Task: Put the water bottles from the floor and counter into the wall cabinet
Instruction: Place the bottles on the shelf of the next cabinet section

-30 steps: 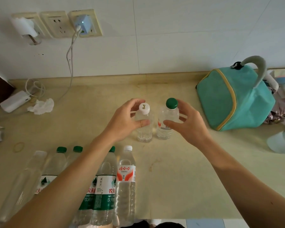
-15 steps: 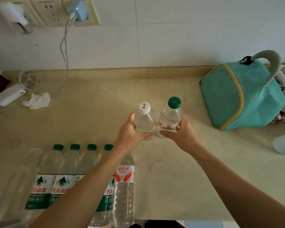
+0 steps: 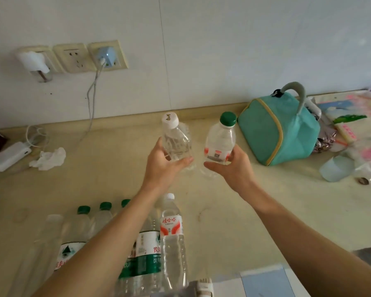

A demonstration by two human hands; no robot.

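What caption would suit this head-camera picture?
Left hand holds a white-capped bottle, right hand a green-capped bottle, above the counter.

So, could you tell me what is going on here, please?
A person holds a small water bottle in each hand above the counter: the left hand grips the white-capped bottle, the right hand the green-capped bottle. More bottles stand in a row at the counter's near edge.

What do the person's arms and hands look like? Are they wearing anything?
Both arms are bare from the bottom of the picture to the wrists, with no sleeves showing. The left hand and right hand wear no gloves, and no rings, watch or bracelets show.
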